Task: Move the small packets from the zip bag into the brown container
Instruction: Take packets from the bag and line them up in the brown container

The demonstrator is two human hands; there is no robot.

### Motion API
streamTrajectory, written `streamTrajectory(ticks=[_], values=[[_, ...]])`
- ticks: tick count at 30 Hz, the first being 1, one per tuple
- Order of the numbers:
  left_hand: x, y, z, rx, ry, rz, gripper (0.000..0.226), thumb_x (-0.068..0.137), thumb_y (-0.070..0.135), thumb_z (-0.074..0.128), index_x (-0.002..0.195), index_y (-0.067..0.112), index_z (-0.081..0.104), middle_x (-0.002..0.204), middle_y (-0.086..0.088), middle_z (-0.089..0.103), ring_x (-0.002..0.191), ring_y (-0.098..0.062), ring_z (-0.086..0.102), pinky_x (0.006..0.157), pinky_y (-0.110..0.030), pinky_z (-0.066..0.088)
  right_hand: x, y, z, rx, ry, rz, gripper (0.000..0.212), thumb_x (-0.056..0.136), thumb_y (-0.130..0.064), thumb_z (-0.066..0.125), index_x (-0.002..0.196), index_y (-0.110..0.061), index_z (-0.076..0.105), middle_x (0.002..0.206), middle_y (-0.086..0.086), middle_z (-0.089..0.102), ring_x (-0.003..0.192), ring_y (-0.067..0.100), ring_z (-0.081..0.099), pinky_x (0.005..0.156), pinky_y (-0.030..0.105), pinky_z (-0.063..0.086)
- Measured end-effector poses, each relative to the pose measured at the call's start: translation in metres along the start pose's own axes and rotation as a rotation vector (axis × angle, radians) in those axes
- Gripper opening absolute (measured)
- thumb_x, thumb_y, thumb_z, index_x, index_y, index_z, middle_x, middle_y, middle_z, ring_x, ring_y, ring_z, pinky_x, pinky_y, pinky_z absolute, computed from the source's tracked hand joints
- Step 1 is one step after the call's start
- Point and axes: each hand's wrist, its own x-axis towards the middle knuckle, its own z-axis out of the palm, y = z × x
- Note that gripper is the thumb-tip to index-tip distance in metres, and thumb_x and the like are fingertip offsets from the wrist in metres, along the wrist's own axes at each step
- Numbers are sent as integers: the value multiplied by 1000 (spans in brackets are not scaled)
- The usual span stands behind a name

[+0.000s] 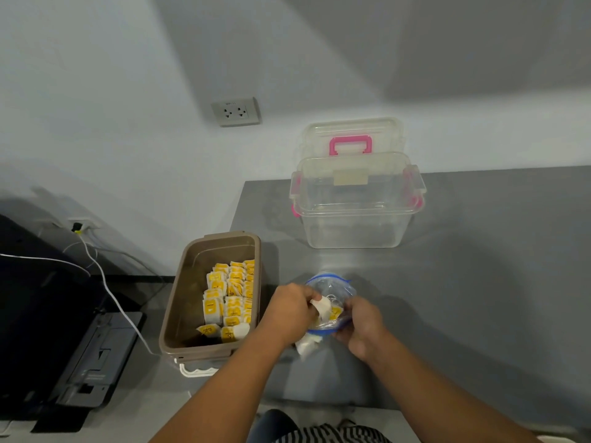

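A: At the grey table (479, 282), where is the zip bag (331, 287)?
B: Near the front edge, mouth wide open; the right hand (363, 324) grips its near side.
A: And the left hand (292, 310)?
B: Pinching a white packet (323, 306) at the bag's mouth. Just left stands the brown container (179, 302), yellow packets (230, 295) stacked along its right side.
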Motion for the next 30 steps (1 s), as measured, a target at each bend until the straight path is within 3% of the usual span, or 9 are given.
streamTrajectory(ticks=[2,4,7,12,17,20,22,24,30], values=[[1,-1,-1,19,22,3,26,89,8,67,109,20,77,100,-4,75,86,-17,70,88,-28,56,1,1,-1,58,-36,-30,21,83,-18,52,76,-7,68,72,12,68,60,27,65,67,35,52],[1,1,-4,58,49,34,19,91,13,65,102,22,78,94,-2,76,82,-16,70,84,-29,57,4,4,-3,42,-77,-86,35,98,-29,50,83,-9,75,79,9,76,65,23,71,66,34,55],[1,3,-11,185,82,123,17,93,21,63,101,24,77,94,0,73,83,-18,67,83,-33,55,1,8,-1,-64,-16,-150,37,104,-35,48,96,-11,76,83,7,79,73,23,74,65,32,57],[-7,8,-46,277,179,253,16,91,33,69,104,27,76,102,1,66,86,-16,63,81,-33,55,12,23,7,-201,17,-251,44,102,-45,50,109,-6,69,103,18,76,94,32,74,90,53,59],[-17,4,-100,156,177,220,11,86,33,75,96,30,76,87,10,72,80,-8,65,76,-28,55,8,32,27,-201,97,-243,37,103,-42,53,104,-6,63,99,15,74,92,30,72,88,51,60],[-21,-8,-138,183,178,212,6,87,32,74,93,30,75,82,14,67,75,-5,61,66,-15,45,13,37,30,-241,133,-276,39,101,-46,54,101,-9,66,97,13,75,93,31,73,89,52,59],[-23,-19,-161,210,180,206,5,88,32,73,92,29,74,79,12,69,75,-8,64,70,-24,51,14,36,31,-249,147,-283,37,102,-42,54,99,-7,66,97,14,75,94,32,73,90,51,58],[-23,-32,-178,303,133,193,8,90,32,70,95,29,75,81,9,71,77,-11,65,73,-32,53,9,34,35,-277,158,-299,35,103,-39,54,98,-6,66,96,14,75,93,31,72,89,50,58],[-12,-67,-195,522,-164,137,6,83,28,78,87,27,74,79,11,71,78,-8,65,76,-29,53,9,36,36,-332,173,-320,33,104,-40,50,96,-12,65,99,14,73,94,30,71,90,49,57]])
